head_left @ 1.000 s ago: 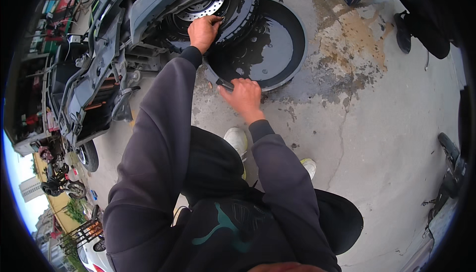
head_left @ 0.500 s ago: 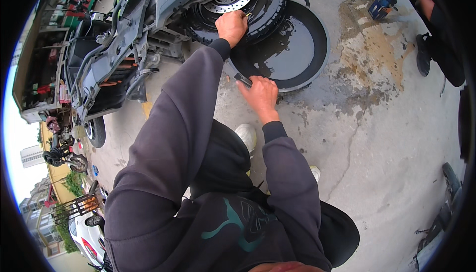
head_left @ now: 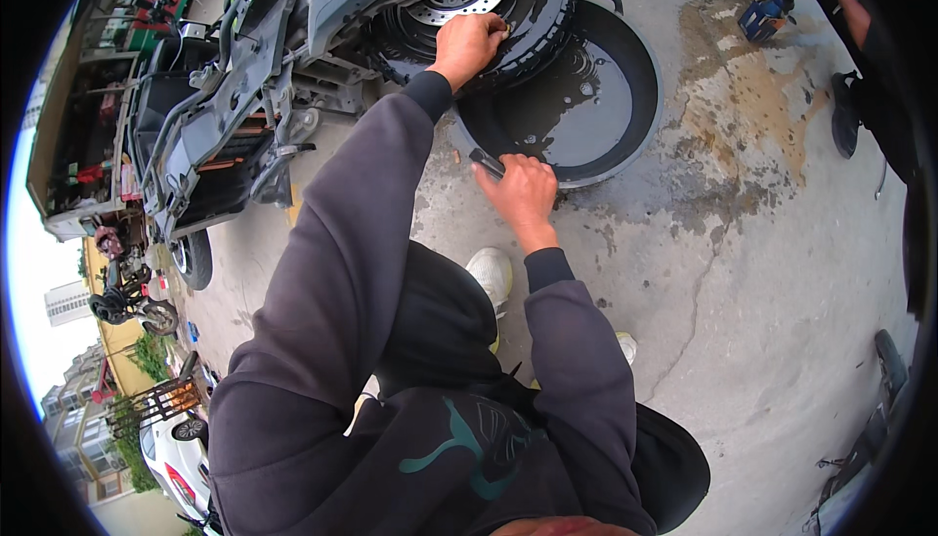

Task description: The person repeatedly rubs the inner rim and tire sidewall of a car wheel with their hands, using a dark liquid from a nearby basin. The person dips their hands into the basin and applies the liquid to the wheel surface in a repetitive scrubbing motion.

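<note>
My left hand (head_left: 467,47) is closed at the side of a wet, black motorcycle tyre (head_left: 547,28), just below the perforated brake disc (head_left: 459,6). Its fingertips pinch a small yellowish thing (head_left: 507,32), mostly hidden and too small to name. Beside the tyre sits a round black basin (head_left: 645,111) holding dark liquid, partly covered by the wheel. At the basin's near rim, my right hand (head_left: 525,192) is closed round a short black object with a squared end (head_left: 486,162). Whether that object belongs to the basin I cannot tell.
The motorcycle's grey frame (head_left: 264,77) fills the upper left. Wet stains (head_left: 743,116) mark the concrete right of the basin. A person in dark trousers (head_left: 879,111) is at the right, near a blue container (head_left: 765,16). My shoes (head_left: 490,277) are below the basin.
The view has shifted slightly, so most things sit a little farther right. My left fingertips have moved a little right across the tyre. Reflections in the basin's liquid now look rippled.
</note>
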{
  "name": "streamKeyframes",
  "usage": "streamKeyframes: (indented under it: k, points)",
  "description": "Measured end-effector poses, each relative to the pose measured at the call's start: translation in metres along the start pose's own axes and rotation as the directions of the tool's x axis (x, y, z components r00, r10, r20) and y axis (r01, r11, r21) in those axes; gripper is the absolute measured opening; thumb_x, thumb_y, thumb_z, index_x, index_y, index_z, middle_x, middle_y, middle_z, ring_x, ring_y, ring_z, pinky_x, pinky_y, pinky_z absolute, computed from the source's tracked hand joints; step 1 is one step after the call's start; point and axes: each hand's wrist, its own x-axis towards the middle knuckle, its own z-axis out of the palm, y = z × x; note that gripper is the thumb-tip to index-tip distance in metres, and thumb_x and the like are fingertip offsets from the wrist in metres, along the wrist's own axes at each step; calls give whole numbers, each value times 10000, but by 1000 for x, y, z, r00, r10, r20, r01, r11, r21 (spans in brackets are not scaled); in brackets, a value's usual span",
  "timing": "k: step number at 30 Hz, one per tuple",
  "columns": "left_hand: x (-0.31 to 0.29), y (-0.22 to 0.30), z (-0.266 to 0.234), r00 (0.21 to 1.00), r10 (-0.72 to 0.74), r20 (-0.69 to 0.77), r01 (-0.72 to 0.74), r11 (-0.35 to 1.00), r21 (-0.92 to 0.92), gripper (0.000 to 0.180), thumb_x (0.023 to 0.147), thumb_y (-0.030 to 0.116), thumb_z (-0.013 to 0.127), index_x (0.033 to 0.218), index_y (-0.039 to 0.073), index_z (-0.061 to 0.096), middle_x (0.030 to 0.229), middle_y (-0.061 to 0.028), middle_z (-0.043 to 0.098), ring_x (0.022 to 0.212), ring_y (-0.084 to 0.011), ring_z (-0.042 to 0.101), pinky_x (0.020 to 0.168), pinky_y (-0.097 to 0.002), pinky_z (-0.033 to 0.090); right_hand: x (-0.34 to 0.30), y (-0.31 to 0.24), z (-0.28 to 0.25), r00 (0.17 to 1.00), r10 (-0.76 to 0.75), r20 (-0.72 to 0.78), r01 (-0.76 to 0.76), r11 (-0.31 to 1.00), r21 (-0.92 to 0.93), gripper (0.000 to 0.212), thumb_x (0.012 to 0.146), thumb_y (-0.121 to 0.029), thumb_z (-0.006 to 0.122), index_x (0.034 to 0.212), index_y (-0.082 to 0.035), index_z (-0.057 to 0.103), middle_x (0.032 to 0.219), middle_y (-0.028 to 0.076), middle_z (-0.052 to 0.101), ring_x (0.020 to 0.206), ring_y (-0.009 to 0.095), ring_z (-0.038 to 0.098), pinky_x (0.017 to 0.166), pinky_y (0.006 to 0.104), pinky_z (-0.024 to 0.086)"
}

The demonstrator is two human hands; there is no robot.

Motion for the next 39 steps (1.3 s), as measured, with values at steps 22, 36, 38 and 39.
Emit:
streamKeyframes:
  k: [22, 36, 38, 39]
  points:
    - [70, 53, 20, 993, -100, 58, 68, 911, 406, 192, 838, 169, 667, 921, 55, 797, 937, -218, 762, 902, -399, 755, 799, -488, 605, -10, 1, 4, 998, -29, -54, 31, 999, 43, 503, 828, -558, 754, 764, -62, 708, 782, 93, 696, 801, 285, 688, 789, 416, 507]
    - [-85, -18, -45, 941, 267, 207, -329, 865, 379, 618, 953, 419, 694, 1462, 103, 544, 1453, -116, 577, 1317, -300, 572, 1000, -432, 551, -2, 4, -8, 998, -7, 59, 7, 1000, 7, 540, 898, -563, 701, 965, -31, 770, 945, 153, 763, 931, 318, 726, 892, 433, 523]
    - [-93, -39, -55, 939, 291, 181, -341, 852, 397, 669, 942, 465, 699, 1478, 103, 526, 1465, -134, 561, 1342, -314, 549, 1054, -443, 510, -4, 4, -6, 998, -9, 59, 8, 1000, 3, 545, 899, -568, 699, 964, -32, 771, 950, 153, 763, 932, 317, 727, 898, 432, 520]
    - [-97, -48, -59, 954, 244, 172, -295, 858, 421, 713, 942, 506, 686, 1504, 109, 502, 1475, -156, 549, 1376, -331, 518, 1115, -451, 454, -4, 4, -6, 998, -4, 66, 4, 1000, -1, 553, 898, -578, 697, 953, -33, 771, 944, 147, 764, 922, 317, 725, 897, 434, 517]
